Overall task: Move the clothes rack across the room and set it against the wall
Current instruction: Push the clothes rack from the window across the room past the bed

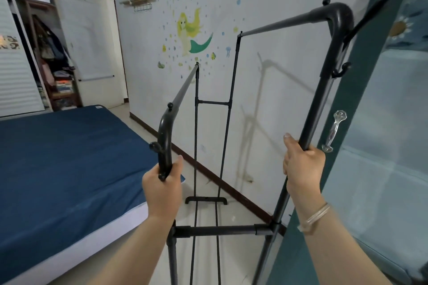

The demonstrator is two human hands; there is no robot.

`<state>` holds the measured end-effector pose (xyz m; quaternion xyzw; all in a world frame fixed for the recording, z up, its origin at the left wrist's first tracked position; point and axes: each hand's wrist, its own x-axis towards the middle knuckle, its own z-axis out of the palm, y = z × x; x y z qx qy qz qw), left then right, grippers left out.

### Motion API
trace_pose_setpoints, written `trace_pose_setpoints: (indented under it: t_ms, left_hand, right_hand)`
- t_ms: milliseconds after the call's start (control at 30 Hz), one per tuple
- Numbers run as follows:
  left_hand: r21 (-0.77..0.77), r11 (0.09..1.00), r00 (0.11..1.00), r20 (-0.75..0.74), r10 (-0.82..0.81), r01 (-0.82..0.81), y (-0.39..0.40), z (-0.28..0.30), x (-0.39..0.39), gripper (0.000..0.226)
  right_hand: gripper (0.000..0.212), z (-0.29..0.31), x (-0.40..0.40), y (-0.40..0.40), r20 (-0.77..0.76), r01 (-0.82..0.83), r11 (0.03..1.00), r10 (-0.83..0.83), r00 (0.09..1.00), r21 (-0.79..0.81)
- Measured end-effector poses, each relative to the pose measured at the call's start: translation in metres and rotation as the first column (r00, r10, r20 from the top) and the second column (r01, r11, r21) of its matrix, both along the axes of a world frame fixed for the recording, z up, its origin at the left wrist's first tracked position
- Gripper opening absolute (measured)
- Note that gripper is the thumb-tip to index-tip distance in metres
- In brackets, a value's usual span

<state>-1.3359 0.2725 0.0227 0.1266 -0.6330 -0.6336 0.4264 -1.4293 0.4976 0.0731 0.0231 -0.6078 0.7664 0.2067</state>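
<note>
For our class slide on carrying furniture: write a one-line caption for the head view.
Both hands, left and right, grip the black clothes rack between a blue bed and the mermaid-decorated wall.

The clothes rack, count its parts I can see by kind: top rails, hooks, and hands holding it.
Top rails: 2
Hooks: 2
Hands on the clothes rack: 2, left hand, right hand
Total: 6

Pale wall point(266, 76) with mermaid decal point(192, 32) — blue bed point(58, 169), perhaps a wardrobe point(53, 60) behind.
</note>
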Motion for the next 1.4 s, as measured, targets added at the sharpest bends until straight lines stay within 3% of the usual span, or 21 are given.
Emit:
trace_pose_setpoints:
  t_ms: [800,1400]
  left_hand:
    - [0.003,0.977,0.977,0.008,0.211,-0.211,0.05,0.001,-0.153,0.051]
    - [-0.005,0.977,0.977,-0.04,0.211,-0.211,-0.057,0.001,-0.286,0.058]
  right_hand:
    - [0.041,-0.001,-0.206,0.022,0.002,-0.242,0.97,0.242,0.97,0.014]
    - [0.044,-0.001,-0.342,-0.092,-0.042,-0.268,0.964,0.267,0.963,-0.005]
